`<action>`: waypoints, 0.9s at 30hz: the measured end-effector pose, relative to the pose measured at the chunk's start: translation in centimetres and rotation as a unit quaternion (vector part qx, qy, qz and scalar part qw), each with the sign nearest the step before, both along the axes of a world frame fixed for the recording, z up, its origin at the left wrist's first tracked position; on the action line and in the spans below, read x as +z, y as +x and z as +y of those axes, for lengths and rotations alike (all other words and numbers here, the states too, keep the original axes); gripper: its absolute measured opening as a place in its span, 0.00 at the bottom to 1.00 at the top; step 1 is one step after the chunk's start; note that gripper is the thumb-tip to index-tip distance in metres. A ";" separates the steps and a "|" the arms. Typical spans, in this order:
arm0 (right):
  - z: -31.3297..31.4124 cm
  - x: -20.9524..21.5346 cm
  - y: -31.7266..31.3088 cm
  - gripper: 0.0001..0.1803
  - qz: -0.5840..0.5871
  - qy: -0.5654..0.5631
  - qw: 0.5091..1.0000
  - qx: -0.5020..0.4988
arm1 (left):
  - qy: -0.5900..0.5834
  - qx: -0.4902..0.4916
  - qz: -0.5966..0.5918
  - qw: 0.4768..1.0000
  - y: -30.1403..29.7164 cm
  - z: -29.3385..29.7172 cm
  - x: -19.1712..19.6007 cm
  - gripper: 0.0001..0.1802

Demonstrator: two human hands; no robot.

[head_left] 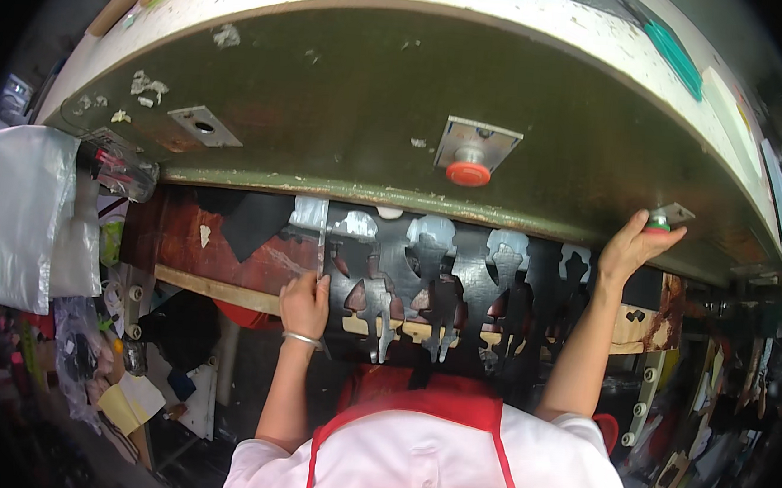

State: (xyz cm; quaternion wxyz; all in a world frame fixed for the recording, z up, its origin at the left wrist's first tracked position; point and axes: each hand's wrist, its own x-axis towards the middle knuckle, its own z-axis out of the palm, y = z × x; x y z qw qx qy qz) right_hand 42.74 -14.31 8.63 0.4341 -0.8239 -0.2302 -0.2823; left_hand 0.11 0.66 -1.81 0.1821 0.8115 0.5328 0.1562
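Observation:
My left hand is closed at the lower end of a narrow, pale strip, which stands along the left edge of a black sheet. Its exact grip is partly hidden by the fingers. Several long, irregular cut-out shapes run across the sheet, and light and brownish patches show through them. To the right, my right hand reaches up to a green push button under the dark green machine beam, with thumb and fingers around it.
A red mushroom button projects from the beam's middle. Left of it is a metal plate with a hole. A worn reddish board and a wooden rail lie by the sheet. Clear plastic bags hang at far left.

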 end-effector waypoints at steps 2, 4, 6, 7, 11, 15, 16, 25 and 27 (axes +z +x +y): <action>0.3 -0.6 -0.3 0.50 -0.004 0.006 1.000 0.000 | 0.117 -0.027 -0.057 0.991 0.8 1.1 -1.2 0.08; -0.4 -1.1 -0.1 0.50 -0.014 -0.016 1.000 0.005 | 0.105 -0.018 -0.038 0.994 1.5 1.8 -1.7 0.08; -2.2 -2.0 0.7 0.50 -0.053 -0.064 0.996 0.019 | 0.105 0.012 -0.031 0.994 1.8 2.1 -1.6 0.07; -3.5 -2.8 1.1 0.49 -0.032 -0.082 0.996 0.003 | 0.112 -0.003 -0.067 0.992 1.8 2.0 -1.4 0.07; -11.3 -7.9 2.2 0.39 0.050 -0.133 0.987 -0.071 | 0.101 0.001 -0.108 0.989 1.2 0.8 -0.8 0.07; -17.6 -13.7 2.6 0.22 0.254 -0.057 0.965 -0.027 | 0.109 -0.036 -0.103 0.988 0.3 0.1 -1.5 0.10; -18.7 -14.6 2.5 0.22 0.254 -0.055 0.966 -0.016 | 0.092 -0.028 -0.108 0.990 0.0 0.0 -1.7 0.10; -20.3 -11.0 -2.7 0.13 0.157 -0.035 0.983 -0.093 | -0.001 -0.093 -0.107 0.990 -5.8 -5.2 -0.6 0.12; -14.5 -8.6 -4.5 0.19 0.146 0.046 0.987 -0.049 | -0.079 -0.050 -0.098 0.991 -6.6 -5.9 0.4 0.09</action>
